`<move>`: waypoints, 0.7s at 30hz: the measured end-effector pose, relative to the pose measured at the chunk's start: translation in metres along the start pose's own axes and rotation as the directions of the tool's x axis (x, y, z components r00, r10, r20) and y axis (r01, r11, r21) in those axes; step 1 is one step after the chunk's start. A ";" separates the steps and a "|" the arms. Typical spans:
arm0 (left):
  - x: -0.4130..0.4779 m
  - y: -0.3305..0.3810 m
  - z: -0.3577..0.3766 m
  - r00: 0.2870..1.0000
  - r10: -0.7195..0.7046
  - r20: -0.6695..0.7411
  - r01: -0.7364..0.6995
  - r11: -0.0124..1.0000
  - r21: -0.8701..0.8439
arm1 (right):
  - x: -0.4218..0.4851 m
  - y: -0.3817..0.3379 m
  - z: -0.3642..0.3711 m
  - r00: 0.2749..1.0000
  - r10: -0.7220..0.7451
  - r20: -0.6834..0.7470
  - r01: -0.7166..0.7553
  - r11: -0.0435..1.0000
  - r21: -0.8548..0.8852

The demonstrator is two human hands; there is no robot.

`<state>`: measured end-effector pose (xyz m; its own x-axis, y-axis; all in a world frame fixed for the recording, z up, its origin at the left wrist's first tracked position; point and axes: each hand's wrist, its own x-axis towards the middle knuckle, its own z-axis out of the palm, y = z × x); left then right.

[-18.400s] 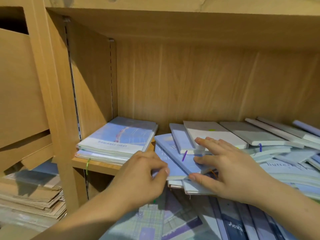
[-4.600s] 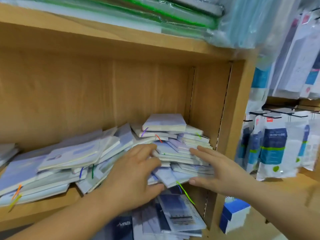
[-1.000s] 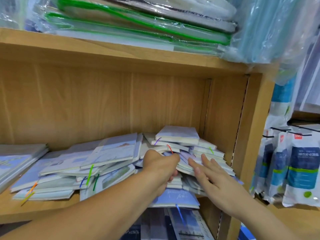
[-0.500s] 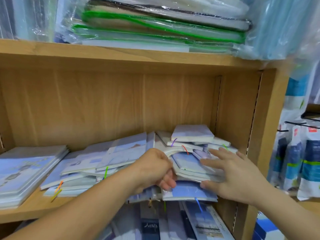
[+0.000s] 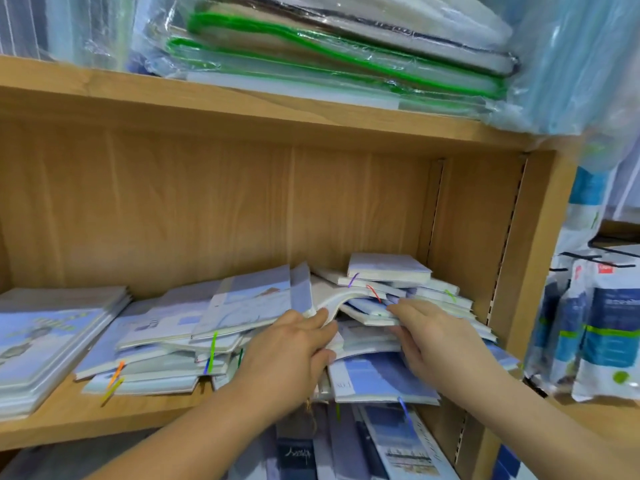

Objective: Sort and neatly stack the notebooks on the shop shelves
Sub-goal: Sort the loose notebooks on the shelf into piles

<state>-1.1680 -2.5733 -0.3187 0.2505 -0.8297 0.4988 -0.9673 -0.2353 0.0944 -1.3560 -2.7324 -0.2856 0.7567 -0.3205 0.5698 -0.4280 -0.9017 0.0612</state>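
Of the two hands at centre frame, the left hand (image 5: 291,351) grips a bent white paper notebook (image 5: 327,301); the right hand (image 5: 433,337) clasps stacked pale blue notebooks (image 5: 367,318) on the light wooden shelf (image 5: 104,422).

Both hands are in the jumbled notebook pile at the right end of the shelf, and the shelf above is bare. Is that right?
Not quite. The head view shows the shelf above loaded with plastic-wrapped folders, some edged in green. The rest stands: the left hand and right hand are both in the jumbled notebook pile at the shelf's right end.
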 end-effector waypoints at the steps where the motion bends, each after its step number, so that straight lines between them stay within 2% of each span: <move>1: 0.002 -0.003 0.002 1.000 -0.017 0.010 0.017 1.000 -0.007 | 0.005 0.001 -0.003 1.000 0.007 -0.009 -0.007 1.000 0.012; 3: 0.007 -0.008 0.005 1.000 -0.028 0.012 0.028 0.999 -0.020 | 0.010 0.000 -0.007 0.999 -0.015 -0.042 0.015 1.000 0.001; 7: 0.012 -0.014 0.009 0.999 -0.027 0.021 0.028 0.998 -0.052 | 0.000 -0.009 -0.003 0.979 -0.063 -0.196 0.059 0.998 -0.029; 10: 0.010 -0.012 0.008 0.999 -0.037 0.023 0.038 0.997 -0.060 | -0.015 -0.007 0.001 0.975 -0.066 -0.214 0.081 0.995 0.060; 12: 0.012 -0.003 0.000 0.998 -0.062 -0.019 0.062 0.997 -0.042 | -0.029 0.004 -0.001 0.986 0.037 -0.162 -0.008 0.984 0.177; 15: 0.019 0.024 -0.012 0.992 0.097 -0.086 -0.097 0.995 0.003 | -0.048 0.031 0.000 0.991 0.134 0.000 -0.133 0.980 0.151; 18: 0.031 0.052 -0.017 0.962 0.270 0.026 -0.272 0.959 0.078 | -0.062 0.060 0.003 0.972 0.183 0.148 -0.211 0.956 0.202; 21: 0.046 0.075 -0.020 0.965 0.260 0.043 -0.262 0.928 0.265 | -0.063 0.091 0.002 0.958 0.135 0.254 -0.208 0.935 0.288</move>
<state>-1.2295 -2.6189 -0.2712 -0.0085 -0.8833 0.4687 -0.9529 -0.1350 -0.2717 -1.4419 -2.7952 -0.3170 0.7923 -0.5026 0.3459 -0.4153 -0.8595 -0.2979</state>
